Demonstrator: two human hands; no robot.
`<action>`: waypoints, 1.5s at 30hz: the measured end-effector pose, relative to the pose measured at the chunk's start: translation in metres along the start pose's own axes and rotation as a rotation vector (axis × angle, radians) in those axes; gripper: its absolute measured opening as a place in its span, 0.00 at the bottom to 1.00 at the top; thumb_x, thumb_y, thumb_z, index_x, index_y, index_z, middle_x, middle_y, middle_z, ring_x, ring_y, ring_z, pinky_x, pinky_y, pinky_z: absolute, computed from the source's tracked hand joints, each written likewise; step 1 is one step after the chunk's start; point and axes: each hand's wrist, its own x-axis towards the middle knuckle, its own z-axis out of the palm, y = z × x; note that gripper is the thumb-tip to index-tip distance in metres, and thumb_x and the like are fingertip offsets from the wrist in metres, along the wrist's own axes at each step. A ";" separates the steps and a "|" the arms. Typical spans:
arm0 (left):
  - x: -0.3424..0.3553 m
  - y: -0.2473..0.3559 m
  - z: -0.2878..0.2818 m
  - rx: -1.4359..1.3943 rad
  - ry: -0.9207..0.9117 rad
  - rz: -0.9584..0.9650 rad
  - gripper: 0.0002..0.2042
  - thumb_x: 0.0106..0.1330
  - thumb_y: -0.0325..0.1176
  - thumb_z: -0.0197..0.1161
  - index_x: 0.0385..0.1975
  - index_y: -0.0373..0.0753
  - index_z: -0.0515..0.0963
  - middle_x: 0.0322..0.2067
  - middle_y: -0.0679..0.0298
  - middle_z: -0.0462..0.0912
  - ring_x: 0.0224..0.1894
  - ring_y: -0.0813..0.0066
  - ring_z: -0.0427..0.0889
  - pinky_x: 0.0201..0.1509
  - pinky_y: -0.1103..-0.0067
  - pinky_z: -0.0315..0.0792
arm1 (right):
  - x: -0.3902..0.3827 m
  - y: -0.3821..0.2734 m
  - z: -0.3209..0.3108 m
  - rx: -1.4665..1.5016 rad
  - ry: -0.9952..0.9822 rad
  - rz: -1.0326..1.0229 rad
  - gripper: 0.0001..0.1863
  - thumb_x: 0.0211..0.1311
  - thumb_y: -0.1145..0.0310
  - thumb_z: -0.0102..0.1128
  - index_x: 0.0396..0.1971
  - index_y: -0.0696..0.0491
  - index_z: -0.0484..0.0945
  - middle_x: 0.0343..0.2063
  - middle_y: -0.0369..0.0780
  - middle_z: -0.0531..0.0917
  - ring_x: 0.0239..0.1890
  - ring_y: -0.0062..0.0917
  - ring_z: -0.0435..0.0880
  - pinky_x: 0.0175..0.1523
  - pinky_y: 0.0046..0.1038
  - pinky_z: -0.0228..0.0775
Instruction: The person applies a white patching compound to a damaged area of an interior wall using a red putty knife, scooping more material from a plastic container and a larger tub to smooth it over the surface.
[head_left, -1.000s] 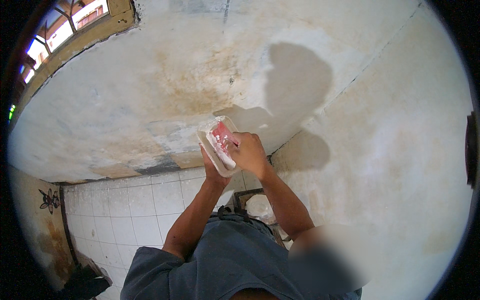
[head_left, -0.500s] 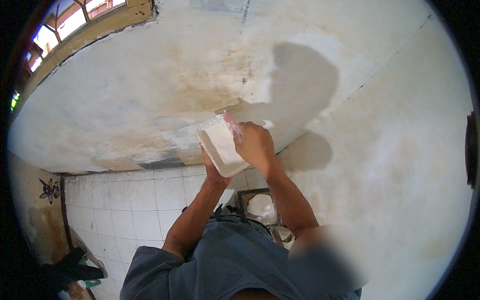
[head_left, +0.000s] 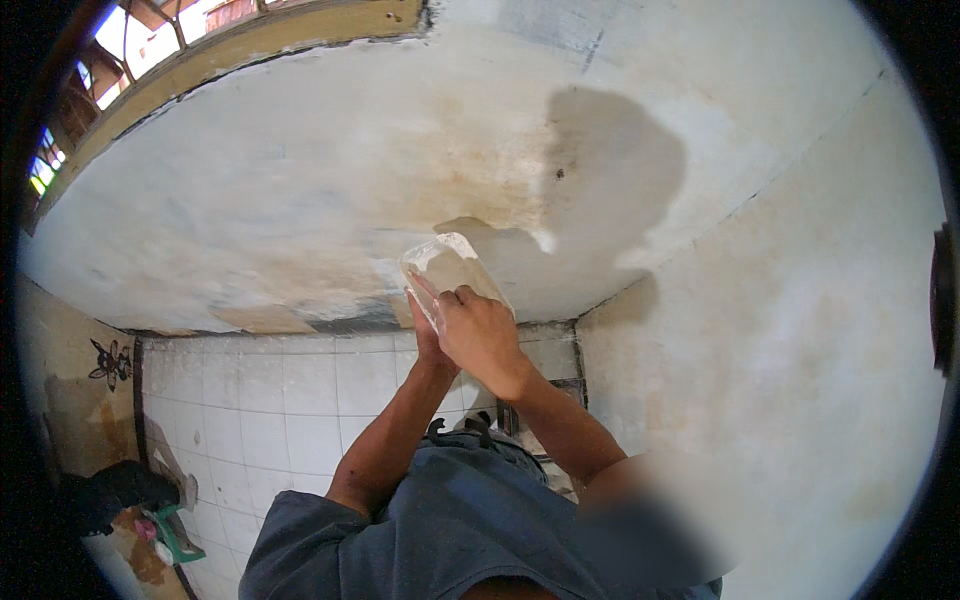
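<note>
A white rectangular tray (head_left: 456, 238) with creamy paste smeared inside it is held up before the wall. My left hand (head_left: 428, 338) grips the tray from its left side and underneath; most of those fingers are hidden behind it. My right hand (head_left: 482, 335) reaches over the tray, closed on a pinkish flat scraper (head_left: 423, 287) at the tray's left edge. The fingers cover much of the scraper, and its blade cannot be made out clearly.
A patchy white and tan wall (head_left: 330, 180) stands ahead, with a wooden window frame (head_left: 300, 30) at upper left. Another pale wall (head_left: 780, 360) rises at right. White floor tiles (head_left: 300, 385) lie below. Dark and green items (head_left: 175, 535) sit at lower left.
My right hand has moved with the scraper from the tray's right edge across to its left edge. The view has shifted a little leftward along the wall.
</note>
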 end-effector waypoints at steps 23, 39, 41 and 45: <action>-0.014 0.133 -0.027 0.009 -0.177 -0.072 0.36 0.67 0.65 0.26 0.65 0.46 0.58 0.60 0.61 0.68 0.60 0.62 0.70 0.62 0.62 0.67 | 0.026 -0.027 0.049 0.611 0.368 0.334 0.07 0.57 0.71 0.57 0.24 0.59 0.76 0.19 0.42 0.76 0.17 0.24 0.72 0.26 0.28 0.65; -0.023 0.149 -0.045 0.071 -0.247 -0.071 0.35 0.67 0.66 0.29 0.66 0.48 0.55 0.61 0.61 0.66 0.62 0.61 0.68 0.61 0.59 0.69 | 0.011 -0.012 0.071 1.376 0.352 0.681 0.12 0.59 0.69 0.61 0.42 0.57 0.76 0.35 0.35 0.81 0.32 0.17 0.78 0.35 0.21 0.70; -0.022 0.146 -0.040 0.141 -0.248 -0.031 0.34 0.68 0.64 0.30 0.66 0.47 0.56 0.61 0.61 0.66 0.61 0.62 0.69 0.60 0.61 0.70 | 0.019 -0.016 0.066 1.393 0.380 0.643 0.12 0.59 0.68 0.63 0.41 0.56 0.76 0.34 0.34 0.81 0.31 0.16 0.78 0.34 0.21 0.70; -0.022 0.142 -0.035 0.051 -0.241 -0.085 0.33 0.69 0.63 0.31 0.66 0.47 0.56 0.61 0.61 0.66 0.60 0.62 0.70 0.59 0.61 0.71 | 0.030 -0.007 0.068 1.193 0.216 0.617 0.10 0.59 0.71 0.61 0.39 0.58 0.76 0.30 0.33 0.80 0.28 0.16 0.75 0.32 0.22 0.67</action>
